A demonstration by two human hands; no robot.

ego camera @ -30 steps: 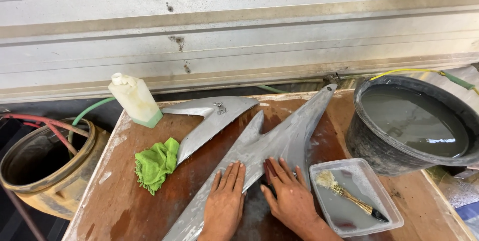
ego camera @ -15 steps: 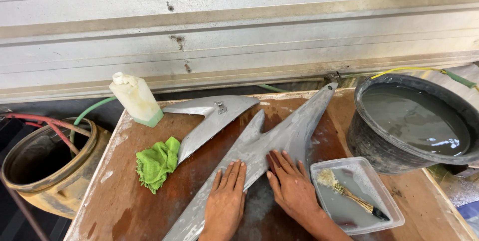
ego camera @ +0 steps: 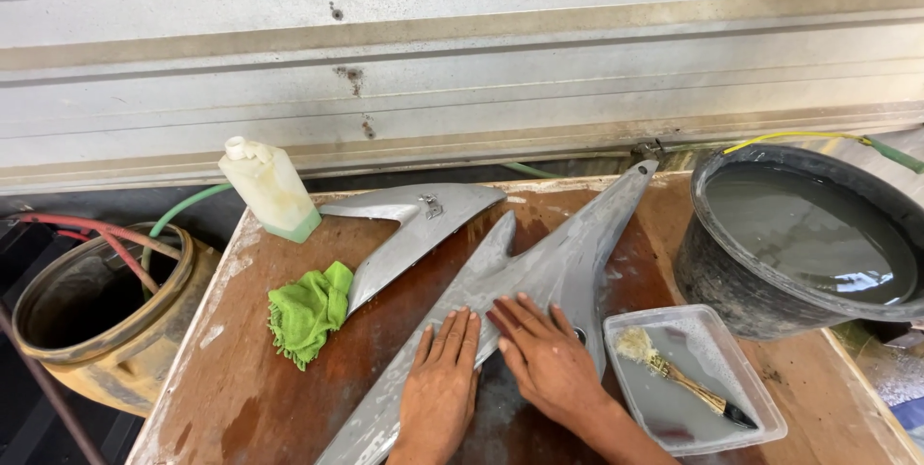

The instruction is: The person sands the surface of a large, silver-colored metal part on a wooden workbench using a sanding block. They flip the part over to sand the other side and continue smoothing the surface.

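Observation:
A long grey pointed panel [ego camera: 568,253] lies diagonally on the brown wooden table [ego camera: 241,388]. My left hand [ego camera: 441,383] rests flat on its lower part, fingers together. My right hand [ego camera: 549,361] presses flat beside it, fingers spread, on the panel's wider middle. Neither hand holds anything. A second, smaller grey panel [ego camera: 404,229] lies to the upper left, its lower tip touching a crumpled green cloth [ego camera: 308,309].
A pale plastic bottle [ego camera: 268,188] stands at the table's back left corner. A clear tray [ego camera: 741,407] with a brush [ego camera: 683,380] sits right of my hands. A black tub of grey water [ego camera: 808,234] stands at the right. A tan bucket [ego camera: 91,311] with hoses stands left of the table.
My right hand has slid slightly up and left along the large panel, closer to my left hand. The left hand has stayed put.

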